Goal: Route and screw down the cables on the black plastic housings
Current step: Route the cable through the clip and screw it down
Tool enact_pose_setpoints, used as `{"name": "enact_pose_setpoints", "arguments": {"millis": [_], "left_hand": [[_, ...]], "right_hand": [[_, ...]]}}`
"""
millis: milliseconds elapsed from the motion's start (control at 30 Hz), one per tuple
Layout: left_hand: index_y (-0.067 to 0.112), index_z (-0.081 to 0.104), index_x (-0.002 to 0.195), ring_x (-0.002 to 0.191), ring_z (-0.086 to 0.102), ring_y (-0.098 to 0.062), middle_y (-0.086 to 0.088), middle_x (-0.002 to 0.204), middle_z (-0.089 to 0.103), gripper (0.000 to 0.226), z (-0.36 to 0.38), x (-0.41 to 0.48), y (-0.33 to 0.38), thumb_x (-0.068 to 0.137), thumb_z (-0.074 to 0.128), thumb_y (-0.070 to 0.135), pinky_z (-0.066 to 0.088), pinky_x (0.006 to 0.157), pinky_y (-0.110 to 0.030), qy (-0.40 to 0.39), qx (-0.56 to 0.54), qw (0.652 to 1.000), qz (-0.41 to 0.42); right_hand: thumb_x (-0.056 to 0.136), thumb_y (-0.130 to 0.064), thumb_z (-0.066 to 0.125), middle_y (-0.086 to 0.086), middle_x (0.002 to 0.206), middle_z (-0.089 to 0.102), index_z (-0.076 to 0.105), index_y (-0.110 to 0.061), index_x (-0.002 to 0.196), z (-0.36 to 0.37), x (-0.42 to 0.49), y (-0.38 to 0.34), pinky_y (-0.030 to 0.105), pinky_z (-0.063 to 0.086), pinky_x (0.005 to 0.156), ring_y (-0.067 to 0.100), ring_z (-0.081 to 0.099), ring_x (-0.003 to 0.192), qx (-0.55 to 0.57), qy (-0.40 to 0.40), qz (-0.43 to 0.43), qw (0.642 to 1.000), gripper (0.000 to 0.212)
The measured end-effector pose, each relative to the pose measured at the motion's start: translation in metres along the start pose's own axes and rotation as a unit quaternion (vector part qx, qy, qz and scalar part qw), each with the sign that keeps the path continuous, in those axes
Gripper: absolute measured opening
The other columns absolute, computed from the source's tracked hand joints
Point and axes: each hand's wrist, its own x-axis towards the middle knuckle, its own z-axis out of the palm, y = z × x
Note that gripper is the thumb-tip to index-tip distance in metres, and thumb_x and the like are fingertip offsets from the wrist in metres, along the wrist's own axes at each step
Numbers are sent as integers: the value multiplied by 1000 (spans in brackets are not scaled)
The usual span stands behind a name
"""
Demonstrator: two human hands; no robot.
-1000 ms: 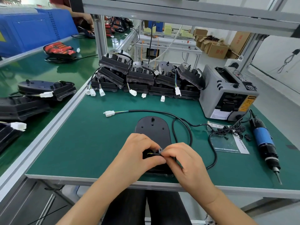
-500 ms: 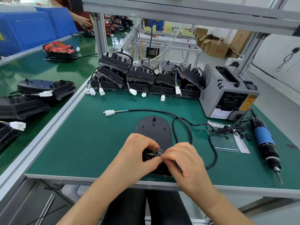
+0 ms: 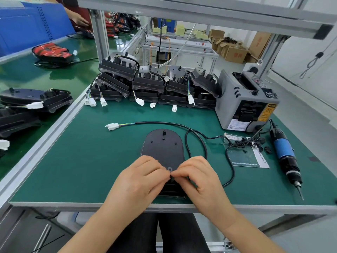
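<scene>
Flat on the green table (image 3: 82, 161), close to its near edge, the black housing (image 3: 162, 147), rounded end pointing away. Over the near end of it, the left hand (image 3: 140, 179) and the right hand (image 3: 198, 178), fingers curled and tips brought together. Pinched between the fingertips of both, a small black part (image 3: 172, 178), too small to name more closely. Near end of the housing mostly hidden under the hands.

On the right of the housing, the black cable (image 3: 164, 123): one loop just beside the housing, a wider curve further right down toward the right hand, then a long run across behind the rounded end to the left. Exact path among the loops hard to trace. At the free left end, a few coloured wires and a white plug (image 3: 112, 126), on the table and apart from the housing.

Right of the loops, a printed sheet (image 3: 244, 159) with a scatter of small black clips (image 3: 244, 141) at its far edge. Further right, an electric screwdriver (image 3: 284, 156) with a blue grip, flat on the table, bit toward the near edge. Behind that, in the back right corner, a grey tape dispenser (image 3: 246, 101) with a yellow label.

Along the back of the table, a pile of housings (image 3: 149, 84), stacked, some tilted, white plugs hanging down in front. On the neighbouring bench (image 3: 54, 73) to the left, further housings (image 3: 36, 99) and a red and black unit (image 3: 51, 52). At the far end of that bench, another person's hand (image 3: 80, 21). Beyond the frame, cardboard boxes (image 3: 235, 53) on the floor.
</scene>
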Motion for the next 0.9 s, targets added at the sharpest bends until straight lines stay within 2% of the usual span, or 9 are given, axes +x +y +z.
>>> {"name": "enact_pose_setpoints", "arguments": {"millis": [133, 233, 300, 367, 467, 600, 800, 900], "left_hand": [[11, 68, 83, 84, 54, -16, 6, 85, 61, 14, 6, -3, 1, 92, 58, 15, 47, 72, -28, 15, 13, 1000, -2], [11, 68, 83, 84, 56, -17, 6, 85, 61, 13, 7, -5, 3, 91, 58, 14, 48, 76, -27, 22, 6, 1000, -11], [10, 68, 83, 84, 57, -18, 6, 84, 62, 13, 7, -5, 4, 91, 58, 13, 48, 82, -25, 23, 5, 1000, -15], [10, 68, 82, 82, 57, -18, 5, 83, 61, 13, 7, -5, 5, 90, 58, 13, 49, 83, -26, 22, 9, 1000, -18], [11, 67, 83, 82, 58, -18, 5, 81, 61, 11, 7, -5, 5, 90, 59, 12, 50, 77, -29, 21, 11, 999, -22], [13, 65, 85, 83, 57, -17, 6, 82, 61, 9, 8, -5, 5, 90, 58, 13, 50, 79, -29, 28, 5, 999, -20], [9, 70, 81, 81, 59, -18, 4, 81, 63, 14, 5, -3, 8, 89, 59, 12, 51, 80, -29, 24, 11, 999, -26], [8, 70, 80, 80, 59, -19, 3, 81, 63, 14, 4, -3, 10, 88, 60, 11, 51, 82, -29, 24, 11, 999, -25]], "right_hand": [[90, -25, 61, -12, 90, 61, 70, -17, 92, -12, 3, 2, 22, 43, 84, 9, 54, 92, 22, -10, 35, 999, 12], [87, -30, 58, -17, 86, 60, 63, -30, 85, -36, 1, 20, 14, 41, 76, 8, 56, 86, 21, 103, 164, 981, 6], [87, -27, 57, -14, 87, 59, 59, -32, 86, -59, -2, 48, 18, 42, 72, 7, 54, 82, -37, 176, 258, 949, 5], [87, -20, 58, -6, 96, 59, 61, -23, 96, -84, -6, 82, 29, 45, 77, 10, 54, 84, -161, 155, 338, 914, 10], [88, -15, 58, 9, 112, 61, 63, -11, 112, -108, -10, 123, 36, 45, 83, 24, 56, 99, -269, 37, 428, 862, 25], [88, -19, 62, 9, 113, 61, 65, -13, 113, -111, -11, 143, 35, 45, 85, 25, 59, 101, -261, -32, 444, 856, 26], [87, -22, 65, -4, 91, 56, 70, -19, 99, -106, -14, 151, 29, 38, 71, 19, 56, 85, -278, -2, 400, 873, 13], [88, -21, 62, -4, 87, 56, 70, -19, 90, -104, -14, 147, 30, 34, 69, 16, 50, 80, -284, 2, 386, 878, 8]]}}
